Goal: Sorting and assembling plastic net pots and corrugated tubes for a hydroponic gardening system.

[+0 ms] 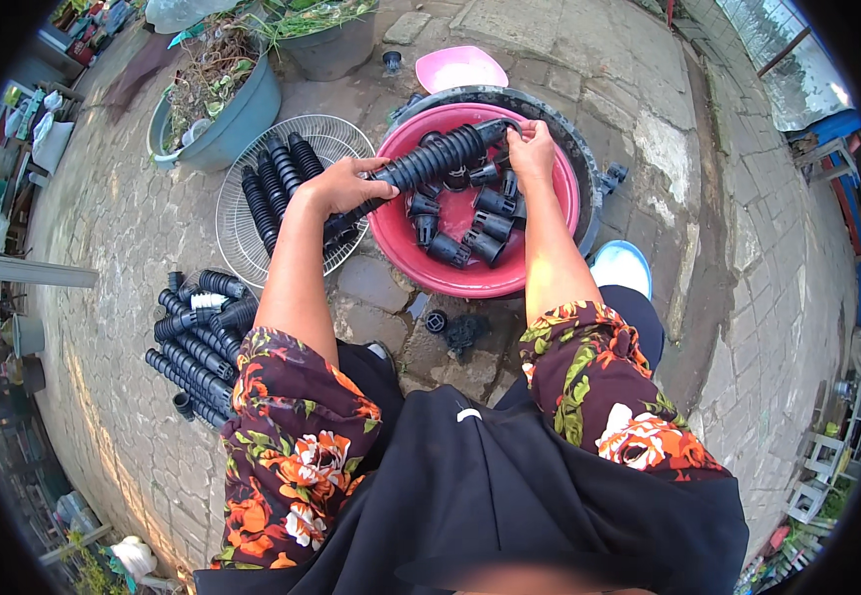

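Observation:
A long stack of nested black slotted plastic net pots (437, 159) slants across a pink basin (388, 253). My left hand (346, 185) is closed round the stack's lower left part. At its upper right end, the fingers of my right hand (532, 151) pinch the last pot. Below them in the basin lie several loose black net pots (490, 223), with some water visible. To the left of the basin, a white wire basket (235, 241) holds several more stacks of black pots (277, 178); another stack lies partly under my left hand.
A dark tub (587, 183) surrounds the basin's back and right. Nearby are a pink bowl (460, 69), a blue-white dish (621, 266), a loose pot (436, 321) and dark mesh (466, 334). Piled pot stacks (197, 342) lie left; planters (252, 114) stand behind the basket.

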Demonstrator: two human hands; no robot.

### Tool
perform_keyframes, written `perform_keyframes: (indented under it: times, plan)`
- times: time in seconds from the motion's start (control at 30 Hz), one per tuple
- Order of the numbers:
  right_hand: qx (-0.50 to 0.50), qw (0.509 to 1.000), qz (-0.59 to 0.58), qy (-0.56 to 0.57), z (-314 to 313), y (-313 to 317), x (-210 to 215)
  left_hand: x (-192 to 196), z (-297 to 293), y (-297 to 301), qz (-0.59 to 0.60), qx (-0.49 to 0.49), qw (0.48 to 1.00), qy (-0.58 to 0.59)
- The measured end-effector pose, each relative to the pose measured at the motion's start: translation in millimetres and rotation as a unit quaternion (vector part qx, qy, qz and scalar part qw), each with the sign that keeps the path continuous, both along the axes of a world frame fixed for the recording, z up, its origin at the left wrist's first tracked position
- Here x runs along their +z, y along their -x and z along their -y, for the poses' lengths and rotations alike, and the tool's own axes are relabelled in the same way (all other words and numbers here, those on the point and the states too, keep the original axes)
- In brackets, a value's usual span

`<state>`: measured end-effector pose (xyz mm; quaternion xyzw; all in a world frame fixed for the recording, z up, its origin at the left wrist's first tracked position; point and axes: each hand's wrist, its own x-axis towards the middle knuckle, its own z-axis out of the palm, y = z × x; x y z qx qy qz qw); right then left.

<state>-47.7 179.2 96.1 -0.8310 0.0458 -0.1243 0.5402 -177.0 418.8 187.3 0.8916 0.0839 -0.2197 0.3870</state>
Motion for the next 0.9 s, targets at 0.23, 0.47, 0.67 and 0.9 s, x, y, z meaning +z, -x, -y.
perform_keyframes:
  times: [0.23,0.47,0.67,0.9]
  plan:
    - [0.105,0.934,0.012,-0.341,-5.8,-7.2,12.0,6.0,0.0,1.6,0.018,0.004,0.999,0.040]
    - [0.119,0.963,0.242,0.021,-28.4,7.3,36.5,-1.6,-6.0,0.9,0.047,0.026,0.998,0.023]
    - [0.064,0.878,0.015,-0.475,-28.4,-4.8,19.1,11.1,-6.0,8.7,0.064,0.073,0.994,0.052]
    - [0.198,0.912,0.079,0.350,-50.9,39.1,-44.6,11.0,-5.0,4.1,0.098,0.095,0.990,0.027]
